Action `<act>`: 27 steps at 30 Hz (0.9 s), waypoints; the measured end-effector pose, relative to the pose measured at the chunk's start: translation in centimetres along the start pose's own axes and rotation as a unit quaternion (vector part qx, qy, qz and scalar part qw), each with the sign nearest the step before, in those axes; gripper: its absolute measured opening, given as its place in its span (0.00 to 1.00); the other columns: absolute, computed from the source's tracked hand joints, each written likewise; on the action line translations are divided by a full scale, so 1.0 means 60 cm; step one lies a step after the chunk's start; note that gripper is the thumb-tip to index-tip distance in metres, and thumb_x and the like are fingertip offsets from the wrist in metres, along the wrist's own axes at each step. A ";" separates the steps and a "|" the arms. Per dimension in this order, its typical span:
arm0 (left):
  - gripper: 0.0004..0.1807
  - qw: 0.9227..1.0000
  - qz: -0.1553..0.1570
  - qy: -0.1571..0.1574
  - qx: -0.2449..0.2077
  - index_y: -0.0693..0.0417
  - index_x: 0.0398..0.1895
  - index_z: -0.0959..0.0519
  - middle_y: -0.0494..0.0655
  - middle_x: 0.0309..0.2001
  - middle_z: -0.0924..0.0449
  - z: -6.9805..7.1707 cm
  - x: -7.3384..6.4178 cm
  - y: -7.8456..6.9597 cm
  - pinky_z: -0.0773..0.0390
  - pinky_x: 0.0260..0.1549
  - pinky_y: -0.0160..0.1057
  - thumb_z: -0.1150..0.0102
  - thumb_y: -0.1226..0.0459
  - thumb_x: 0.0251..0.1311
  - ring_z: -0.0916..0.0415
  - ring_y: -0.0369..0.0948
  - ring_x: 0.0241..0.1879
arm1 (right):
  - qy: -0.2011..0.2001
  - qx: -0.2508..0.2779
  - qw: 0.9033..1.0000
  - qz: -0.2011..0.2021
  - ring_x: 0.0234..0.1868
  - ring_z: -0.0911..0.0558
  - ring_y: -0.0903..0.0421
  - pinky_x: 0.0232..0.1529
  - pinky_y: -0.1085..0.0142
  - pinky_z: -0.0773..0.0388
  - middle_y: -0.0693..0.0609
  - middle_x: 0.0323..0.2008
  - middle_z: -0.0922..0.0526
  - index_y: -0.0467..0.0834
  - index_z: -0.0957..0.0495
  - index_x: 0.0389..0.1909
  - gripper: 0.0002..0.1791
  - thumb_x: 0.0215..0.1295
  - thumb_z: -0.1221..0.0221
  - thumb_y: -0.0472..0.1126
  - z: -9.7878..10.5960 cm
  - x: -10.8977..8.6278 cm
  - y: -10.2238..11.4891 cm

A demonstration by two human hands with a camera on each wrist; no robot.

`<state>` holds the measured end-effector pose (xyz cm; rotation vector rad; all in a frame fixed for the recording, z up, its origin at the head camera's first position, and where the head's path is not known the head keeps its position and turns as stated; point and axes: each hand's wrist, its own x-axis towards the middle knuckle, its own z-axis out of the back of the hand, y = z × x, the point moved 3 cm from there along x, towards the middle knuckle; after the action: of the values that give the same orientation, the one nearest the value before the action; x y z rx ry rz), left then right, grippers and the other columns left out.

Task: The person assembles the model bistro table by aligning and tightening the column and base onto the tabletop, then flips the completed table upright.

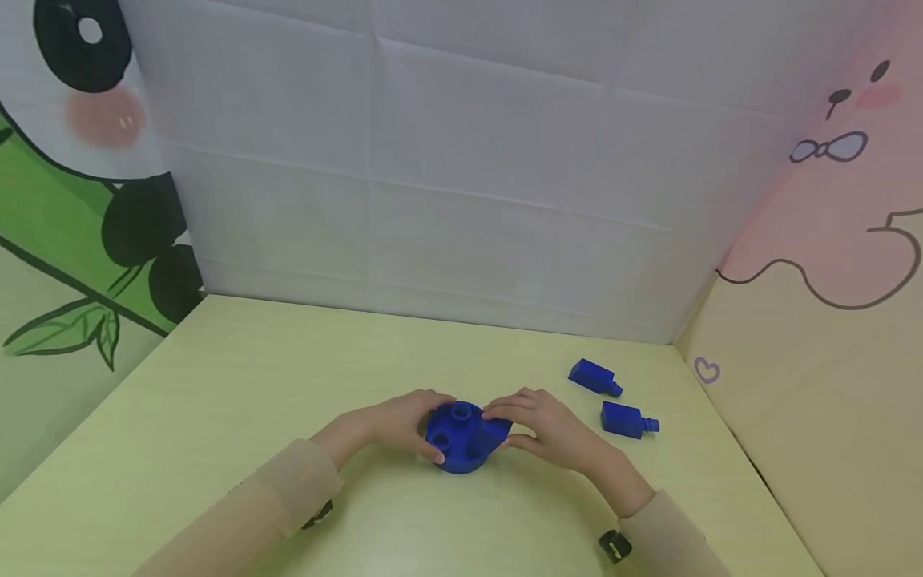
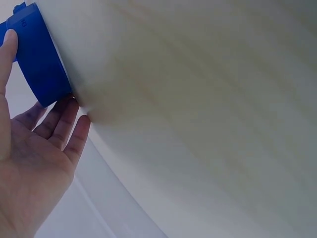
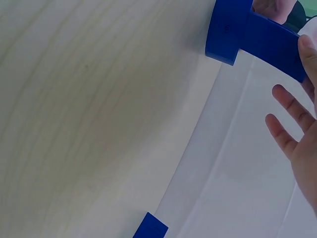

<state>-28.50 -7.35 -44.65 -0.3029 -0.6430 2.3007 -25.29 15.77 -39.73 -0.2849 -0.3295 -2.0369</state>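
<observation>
Both hands are in on it now, low in the middle of the head view: the round blue plastic base with socket holes in its top (image 1: 461, 437) sits on the pale yellow-green wooden table (image 1: 216, 385), and the left hand (image 1: 392, 425) cups its left flank with the thumb curled against the near wall and the fingers wrapped round the far side. The left wrist view backs that up, the thumb lying on the blue wall at the upper left of the frame and the fingers loosely spread below it. The right hand (image 1: 551, 433) comes in from the other side, fingertips laid on the top right edge of the base, thumb tucked under; in the right wrist view its fingers look fairly straight, so I'd call it a light steadying touch more than a clamp. Well off to the right of the hands lie two small blue plastic plugs with ribbed necks (image 1: 594, 377) (image 1: 627, 420), apart from each other, untouched. My read: the base is being squared up and held; the next move would call for freeing the right hand to fetch a plug while the left keeps the base from sliding
</observation>
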 end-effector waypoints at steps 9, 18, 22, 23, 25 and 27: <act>0.51 1.000 0.009 0.005 -0.001 0.53 0.66 0.45 0.47 0.58 0.35 0.000 -0.005 -0.002 0.36 0.55 0.47 0.36 0.41 0.39 0.37 0.44 0.57 | -0.009 0.025 0.999 -0.022 0.54 0.32 0.62 0.52 0.62 0.31 0.60 0.55 0.28 0.51 0.30 0.55 0.28 0.51 0.37 0.48 0.004 -0.006 -0.005; 0.57 0.994 0.029 -0.090 0.053 0.55 0.67 0.50 0.50 0.59 0.34 0.004 -0.013 -0.019 0.38 0.53 0.54 0.38 0.38 0.36 0.38 0.48 0.58 | 0.001 0.017 0.991 -0.136 0.60 0.35 0.57 0.57 0.54 0.36 0.59 0.59 0.33 0.54 0.36 0.60 0.33 0.52 0.38 0.49 0.033 -0.062 -0.054; 0.53 0.988 0.042 -0.144 0.030 0.54 0.66 0.45 0.50 0.59 0.34 -0.001 -0.017 -0.050 0.38 0.53 0.54 0.38 0.38 0.37 0.38 0.49 0.58 | 0.008 0.005 0.983 -0.185 0.59 0.34 0.54 0.56 0.53 0.36 0.58 0.57 0.31 0.54 0.35 0.60 0.33 0.51 0.38 0.50 0.045 -0.096 -0.088; 0.52 0.987 0.048 -0.155 0.017 0.54 0.65 0.44 0.50 0.58 0.34 -0.005 -0.017 -0.058 0.38 0.53 0.54 0.37 0.39 0.38 0.37 0.49 0.57 | 0.009 0.003 0.980 -0.197 0.59 0.34 0.53 0.56 0.52 0.36 0.57 0.57 0.30 0.53 0.35 0.59 0.32 0.51 0.37 0.50 0.048 -0.104 -0.097; 0.50 0.983 0.063 -0.175 -0.011 0.53 0.65 0.43 0.50 0.57 0.32 -0.013 -0.018 -0.074 0.37 0.53 0.52 0.38 0.39 0.39 0.37 0.48 0.57 | 0.013 -0.002 0.976 -0.219 0.59 0.34 0.51 0.56 0.51 0.37 0.55 0.56 0.29 0.53 0.34 0.59 0.32 0.51 0.37 0.51 0.052 -0.122 -0.116; 0.49 0.976 0.076 -0.197 -0.057 0.53 0.64 0.42 0.50 0.55 0.31 -0.024 -0.018 -0.090 0.35 0.53 0.51 0.38 0.40 0.40 0.36 0.47 0.56 | 0.014 -0.006 0.970 -0.242 0.58 0.34 0.49 0.56 0.49 0.37 0.52 0.56 0.29 0.51 0.33 0.58 0.32 0.51 0.37 0.50 0.054 -0.140 -0.135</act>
<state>-24.04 -4.25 -42.97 0.0590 -0.9805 2.4989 -28.37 27.44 -40.41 -0.1948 -0.3969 -2.5211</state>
